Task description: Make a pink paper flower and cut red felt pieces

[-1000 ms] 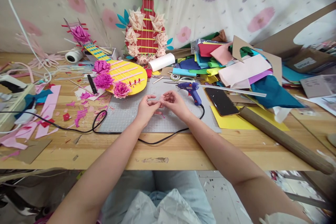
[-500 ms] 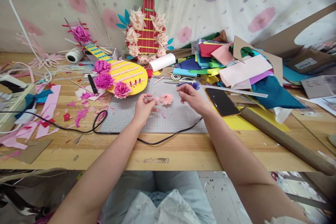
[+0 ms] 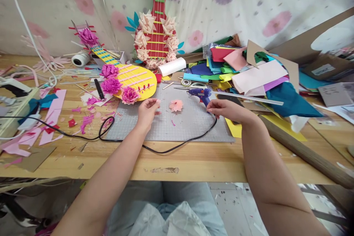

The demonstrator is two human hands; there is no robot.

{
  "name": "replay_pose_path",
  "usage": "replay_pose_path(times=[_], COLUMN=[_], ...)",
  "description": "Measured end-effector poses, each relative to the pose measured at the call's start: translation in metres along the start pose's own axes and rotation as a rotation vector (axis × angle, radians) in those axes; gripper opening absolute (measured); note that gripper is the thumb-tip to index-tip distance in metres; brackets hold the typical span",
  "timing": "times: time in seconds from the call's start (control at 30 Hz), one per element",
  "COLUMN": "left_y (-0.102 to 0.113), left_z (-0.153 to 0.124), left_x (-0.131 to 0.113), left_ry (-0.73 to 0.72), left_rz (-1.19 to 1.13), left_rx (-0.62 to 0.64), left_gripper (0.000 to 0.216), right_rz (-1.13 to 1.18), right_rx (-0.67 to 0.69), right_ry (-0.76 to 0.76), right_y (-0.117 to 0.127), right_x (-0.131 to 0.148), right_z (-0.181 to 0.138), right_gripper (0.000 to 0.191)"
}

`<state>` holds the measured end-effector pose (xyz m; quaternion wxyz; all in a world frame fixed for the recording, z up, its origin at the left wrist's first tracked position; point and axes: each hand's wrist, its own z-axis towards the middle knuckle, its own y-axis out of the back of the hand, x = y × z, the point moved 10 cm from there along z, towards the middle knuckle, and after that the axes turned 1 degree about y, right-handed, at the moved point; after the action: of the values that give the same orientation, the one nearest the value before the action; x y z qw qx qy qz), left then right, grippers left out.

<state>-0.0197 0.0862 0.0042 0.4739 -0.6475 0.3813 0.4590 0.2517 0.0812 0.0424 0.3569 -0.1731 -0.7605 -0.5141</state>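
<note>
My left hand (image 3: 148,112) is pinched above the cutting mat (image 3: 182,129). A small pale pink paper petal (image 3: 158,102) seems to stick out at its fingertips, mostly hidden. Right of it a pink paper flower (image 3: 176,106) with pointed petals lies flat on the mat. My right hand (image 3: 228,110) has its fingers closed at the lower end of the handle of a blue hot glue gun (image 3: 201,94). A long clear glue stick (image 3: 249,97) juts from the back of the gun. Its black cord (image 3: 190,140) loops over the mat.
A yellow paper guitar (image 3: 138,81) with purple flowers lies behind my left hand. Behind it stands a red one (image 3: 157,40). Coloured paper (image 3: 221,66) is heaped at back right, near a phone (image 3: 229,99) and a brown tube (image 3: 304,151). Pink scraps (image 3: 52,118) litter the left.
My right hand has moved right and down, onto the glue gun's handle, uncovering the gun's body. My left hand has drawn slightly left, away from the flower.
</note>
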Motion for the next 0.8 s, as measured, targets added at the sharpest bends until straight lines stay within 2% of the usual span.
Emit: replay_pose_path(times=[0.17, 0.27, 0.37, 0.43, 0.53, 0.6, 0.7, 0.8], left_y=[0.001, 0.002, -0.004, -0.009, -0.014, -0.014, -0.011, -0.009], left_z=[0.002, 0.002, 0.0, -0.003, -0.005, -0.005, -0.003, -0.001], left_x=[0.001, 0.001, 0.002, 0.004, 0.009, 0.012, 0.015, 0.016], left_ry=[-0.002, -0.001, 0.017, 0.03, 0.041, 0.045, 0.054, 0.067], left_rz=[0.019, 0.013, 0.008, 0.036, 0.128, 0.183, 0.208, 0.204], left_rx=[0.002, -0.006, 0.033, 0.077, 0.125, 0.135, 0.125, 0.102], left_gripper=[0.032, 0.029, 0.023, 0.021, 0.018, 0.018, 0.021, 0.023], right_rz=[-0.103, -0.188, -0.304, -0.318, -0.158, -0.035, 0.091, 0.299], right_rx=[-0.107, -0.186, -0.329, -0.404, -0.401, -0.476, -0.632, -0.684], right_ry=[-0.147, -0.188, -0.124, -0.05, -0.039, -0.078, -0.134, -0.069], right_y=[0.025, 0.04, 0.051, 0.048, 0.028, 0.021, 0.021, 0.019], right_x=[-0.032, -0.041, -0.031, -0.022, -0.027, -0.036, -0.046, -0.036], right_z=[-0.001, 0.001, 0.009, 0.02, 0.04, 0.046, 0.04, 0.028], right_gripper=[0.037, 0.044, 0.05, 0.051, 0.051, 0.05, 0.048, 0.047])
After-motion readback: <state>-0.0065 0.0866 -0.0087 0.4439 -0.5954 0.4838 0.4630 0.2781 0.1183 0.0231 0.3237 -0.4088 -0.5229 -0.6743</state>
